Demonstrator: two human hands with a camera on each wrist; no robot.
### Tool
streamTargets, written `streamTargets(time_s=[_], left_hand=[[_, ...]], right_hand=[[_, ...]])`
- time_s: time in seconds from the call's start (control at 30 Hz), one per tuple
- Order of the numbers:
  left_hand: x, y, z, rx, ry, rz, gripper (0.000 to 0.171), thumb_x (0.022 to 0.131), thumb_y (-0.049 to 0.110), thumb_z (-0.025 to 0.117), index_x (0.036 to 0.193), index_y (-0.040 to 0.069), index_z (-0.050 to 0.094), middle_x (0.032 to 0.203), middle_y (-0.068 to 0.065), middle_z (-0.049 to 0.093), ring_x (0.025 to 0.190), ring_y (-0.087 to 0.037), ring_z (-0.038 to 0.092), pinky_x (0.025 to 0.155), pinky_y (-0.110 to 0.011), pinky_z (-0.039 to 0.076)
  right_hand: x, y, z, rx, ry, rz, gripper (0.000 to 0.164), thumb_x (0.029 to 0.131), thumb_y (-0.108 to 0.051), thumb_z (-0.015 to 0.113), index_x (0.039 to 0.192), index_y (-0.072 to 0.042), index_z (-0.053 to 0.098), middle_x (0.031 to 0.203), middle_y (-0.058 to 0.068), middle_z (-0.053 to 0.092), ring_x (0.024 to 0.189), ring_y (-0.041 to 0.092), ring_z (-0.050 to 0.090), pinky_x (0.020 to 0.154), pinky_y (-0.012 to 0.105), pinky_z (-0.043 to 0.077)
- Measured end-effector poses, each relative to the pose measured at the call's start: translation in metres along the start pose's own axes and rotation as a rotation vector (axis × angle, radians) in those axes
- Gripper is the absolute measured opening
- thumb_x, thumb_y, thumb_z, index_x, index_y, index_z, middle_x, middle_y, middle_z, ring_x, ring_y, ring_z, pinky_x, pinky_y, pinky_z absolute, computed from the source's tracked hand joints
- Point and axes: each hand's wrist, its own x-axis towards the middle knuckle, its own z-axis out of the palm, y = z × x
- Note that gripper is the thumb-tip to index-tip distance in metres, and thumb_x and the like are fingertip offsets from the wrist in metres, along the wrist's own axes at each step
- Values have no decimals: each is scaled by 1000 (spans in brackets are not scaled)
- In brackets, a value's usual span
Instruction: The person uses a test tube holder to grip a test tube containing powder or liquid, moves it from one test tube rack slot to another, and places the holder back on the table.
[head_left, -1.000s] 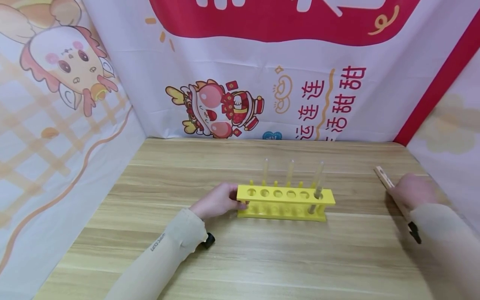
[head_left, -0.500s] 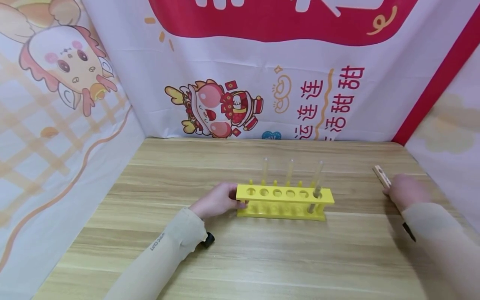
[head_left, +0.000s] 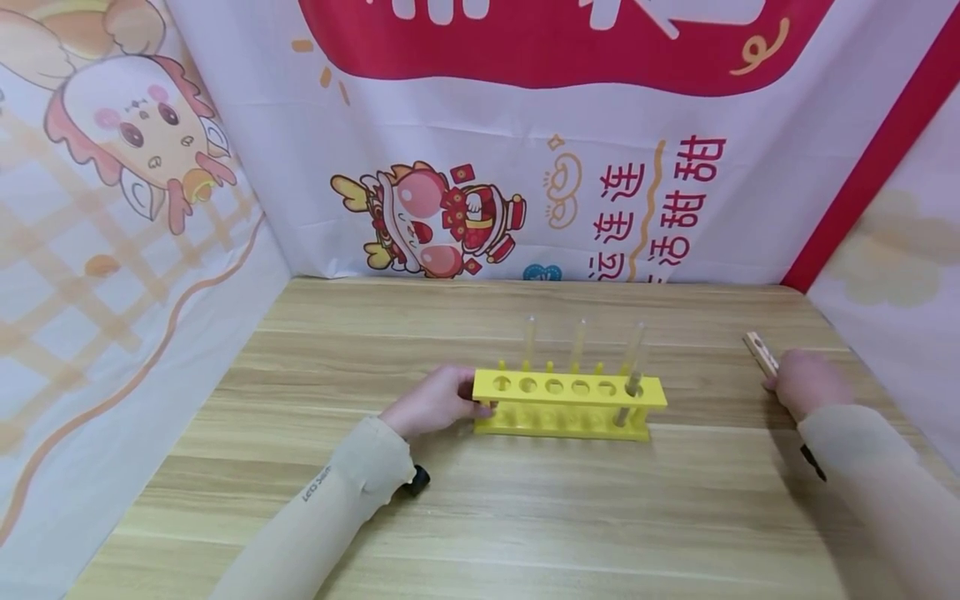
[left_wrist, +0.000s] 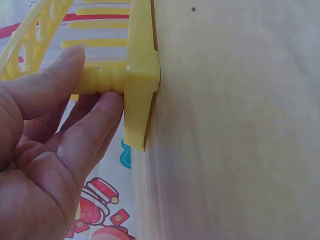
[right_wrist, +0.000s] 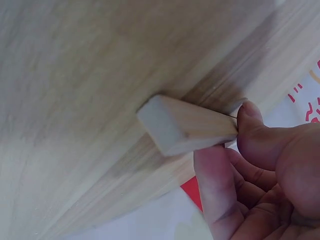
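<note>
A yellow test tube rack point(head_left: 525, 404) stands on the wooden table. My left hand point(head_left: 435, 402) grips the post at its left end, thumb on one side and fingers on the other, as the left wrist view shows. In the rack's rightmost hole, a clear test tube point(head_left: 634, 379) leans slightly. Behind the row of holes, two more clear tubes point(head_left: 530, 337) stand up with domed tops. Over at the right, my right hand point(head_left: 813, 385) holds a wooden test tube clamp point(head_left: 762, 354), pinched between thumb and fingers point(right_wrist: 215, 170) close over the tabletop; the hand hides part of it.
The wood-grained table point(head_left: 525, 517) ends at the back against a printed cloth point(head_left: 480, 108). More printed cloth point(head_left: 142, 275) borders it at left and right. Short yellow pegs point(head_left: 598, 367) rise along the rack's back.
My right hand has shifted slightly to the left, carrying the wooden test tube clamp. My left hand keeps its grip on the rack, which stays in place.
</note>
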Motion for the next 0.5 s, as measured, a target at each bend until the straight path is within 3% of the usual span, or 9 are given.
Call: streamTargets(time_s=[0.3,0.5], left_hand=[[1,-2,0,-7,-6,1,30,87,13,78,115,20,71,111,7,71,96,-14,65,91,-39,49],[0,-1,0,-1,-6,5,28,86,11,78,112,20,72,109,7,71,94,-14,65,91,-38,50]], right_hand=[[0,0,2,7,13,-9,24,87,-15,70,73,2,58,65,14,51,59,31,48,52,42,41],[0,5,0,29,-22,-20,29,88,-20,69,69,-1,56,64,13,50,59,29,49,52,41,42]])
